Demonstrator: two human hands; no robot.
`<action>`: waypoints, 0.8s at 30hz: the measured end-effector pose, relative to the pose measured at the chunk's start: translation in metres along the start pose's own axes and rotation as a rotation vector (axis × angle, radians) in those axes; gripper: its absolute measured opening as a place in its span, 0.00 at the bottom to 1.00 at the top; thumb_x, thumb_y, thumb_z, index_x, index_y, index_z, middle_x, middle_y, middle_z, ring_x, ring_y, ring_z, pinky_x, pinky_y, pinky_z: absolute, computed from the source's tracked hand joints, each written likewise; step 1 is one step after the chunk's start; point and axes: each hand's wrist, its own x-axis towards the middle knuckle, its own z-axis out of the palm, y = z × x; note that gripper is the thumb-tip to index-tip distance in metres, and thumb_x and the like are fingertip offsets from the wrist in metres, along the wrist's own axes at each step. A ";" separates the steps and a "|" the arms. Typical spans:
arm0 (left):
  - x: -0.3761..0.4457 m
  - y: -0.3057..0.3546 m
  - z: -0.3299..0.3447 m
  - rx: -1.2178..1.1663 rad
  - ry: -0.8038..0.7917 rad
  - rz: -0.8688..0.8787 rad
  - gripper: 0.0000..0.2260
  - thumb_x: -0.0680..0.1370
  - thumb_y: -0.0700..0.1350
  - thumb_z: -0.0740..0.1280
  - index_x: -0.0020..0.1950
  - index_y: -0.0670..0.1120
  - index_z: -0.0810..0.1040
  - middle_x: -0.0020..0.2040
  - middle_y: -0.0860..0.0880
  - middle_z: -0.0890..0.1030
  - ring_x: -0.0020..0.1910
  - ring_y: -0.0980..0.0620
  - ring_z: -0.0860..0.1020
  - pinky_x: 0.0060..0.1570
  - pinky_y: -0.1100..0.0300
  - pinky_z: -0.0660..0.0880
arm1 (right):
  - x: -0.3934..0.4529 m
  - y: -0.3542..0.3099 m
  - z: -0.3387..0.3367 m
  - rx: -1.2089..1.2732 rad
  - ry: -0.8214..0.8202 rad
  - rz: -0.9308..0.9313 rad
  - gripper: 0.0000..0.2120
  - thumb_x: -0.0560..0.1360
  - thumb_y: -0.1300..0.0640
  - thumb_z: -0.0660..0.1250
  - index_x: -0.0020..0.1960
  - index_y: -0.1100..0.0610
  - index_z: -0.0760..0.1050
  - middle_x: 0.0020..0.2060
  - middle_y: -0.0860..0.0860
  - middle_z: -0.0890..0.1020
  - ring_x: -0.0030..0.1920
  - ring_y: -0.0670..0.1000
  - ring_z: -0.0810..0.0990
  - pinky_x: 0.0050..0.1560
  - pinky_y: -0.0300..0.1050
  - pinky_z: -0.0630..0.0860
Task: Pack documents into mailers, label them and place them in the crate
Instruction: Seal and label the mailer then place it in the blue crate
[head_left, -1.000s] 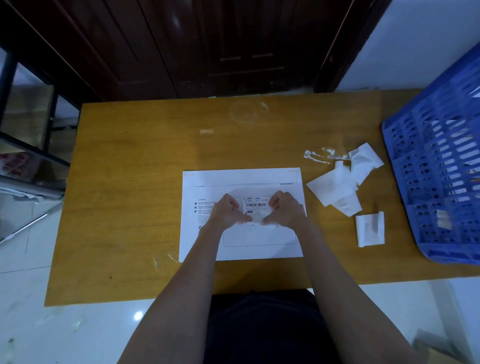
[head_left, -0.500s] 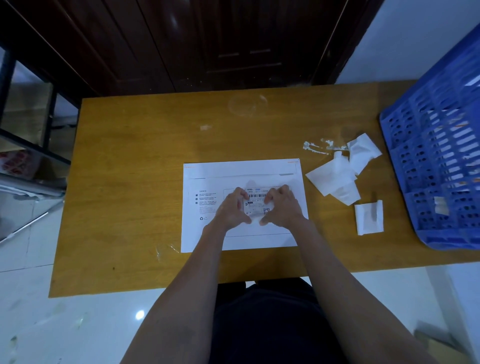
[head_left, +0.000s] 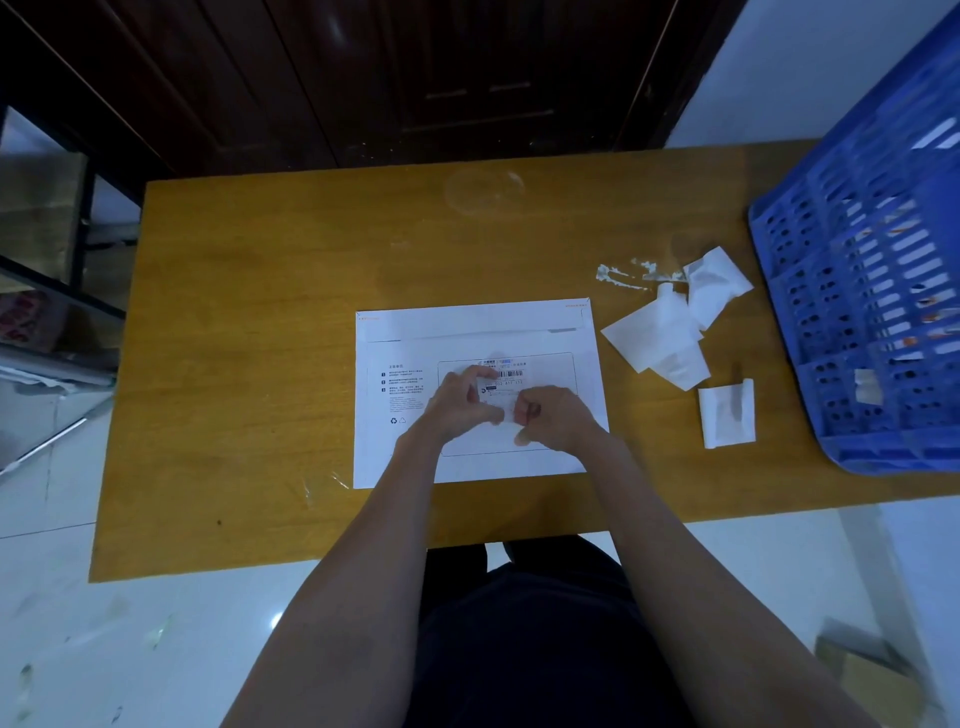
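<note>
A white mailer (head_left: 467, 332) lies flat in the middle of the wooden table (head_left: 260, 312). A barcode label (head_left: 506, 382) sits inside the printed frame on the mailer's face. My left hand (head_left: 460, 402) pins the label's left edge with its fingertips. My right hand (head_left: 553, 418) is curled over the label's lower right part, pinching something thin and pale, perhaps its backing. The blue plastic crate (head_left: 872, 291) stands at the table's right end with white mailers showing through its slots.
Several peeled white backing papers (head_left: 665, 332) lie crumpled between the mailer and the crate, and one more backing sheet (head_left: 724, 413) lies nearer the front. A dark wooden door stands behind the table. A glass shelf unit is at the left.
The label has gone from held up between both hands to lying on the mailer. My right hand has slid down and right, curling; the left fingertips now press the label's left edge.
</note>
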 end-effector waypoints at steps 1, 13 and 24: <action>-0.001 0.002 0.000 -0.048 0.006 -0.006 0.19 0.70 0.37 0.70 0.60 0.49 0.75 0.35 0.48 0.68 0.34 0.53 0.67 0.36 0.60 0.64 | -0.001 0.001 0.001 0.014 -0.006 0.008 0.11 0.64 0.62 0.76 0.39 0.55 0.74 0.41 0.50 0.79 0.42 0.53 0.77 0.50 0.47 0.76; -0.024 -0.002 0.016 0.390 0.340 -0.162 0.20 0.71 0.56 0.72 0.48 0.47 0.65 0.40 0.51 0.74 0.39 0.50 0.73 0.36 0.58 0.67 | -0.004 0.008 0.012 -0.198 0.000 -0.144 0.05 0.67 0.52 0.74 0.42 0.47 0.80 0.46 0.46 0.74 0.52 0.50 0.75 0.59 0.49 0.65; -0.033 -0.025 0.025 0.271 0.266 0.036 0.28 0.65 0.48 0.79 0.49 0.45 0.61 0.48 0.50 0.67 0.46 0.51 0.67 0.41 0.60 0.65 | 0.003 0.005 0.014 -0.150 0.165 0.080 0.20 0.62 0.43 0.77 0.38 0.52 0.68 0.35 0.46 0.74 0.37 0.48 0.73 0.50 0.46 0.63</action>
